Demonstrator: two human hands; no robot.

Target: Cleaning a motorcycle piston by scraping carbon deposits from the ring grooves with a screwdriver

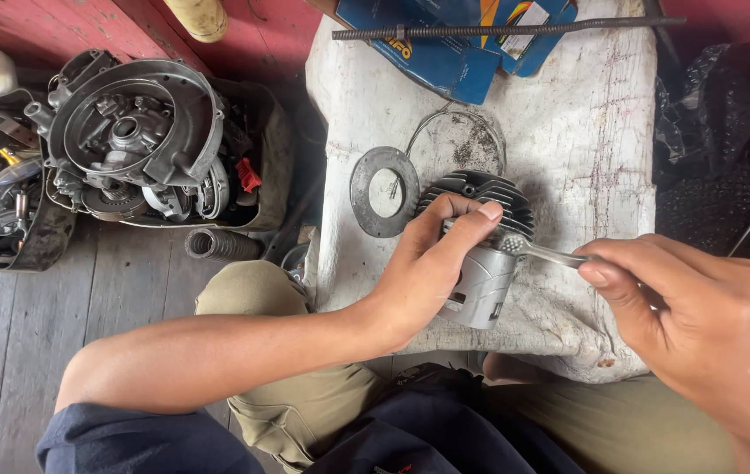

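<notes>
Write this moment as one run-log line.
left hand: steadies finned cylinder | right hand: holds metal tool against piston | surface: white cloth

My left hand (432,268) covers the near side of the finned cylinder (480,197), and I can't see the silver piston (480,281) beneath my palm. My right hand (699,325) hides the metal tool (546,253) handle; the frame's right edge crops it.

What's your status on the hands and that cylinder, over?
Left hand gripping finned cylinder and piston on white cloth. Right hand holding metal tool against piston top. Flat ring gasket beside, not obstructing.
</notes>
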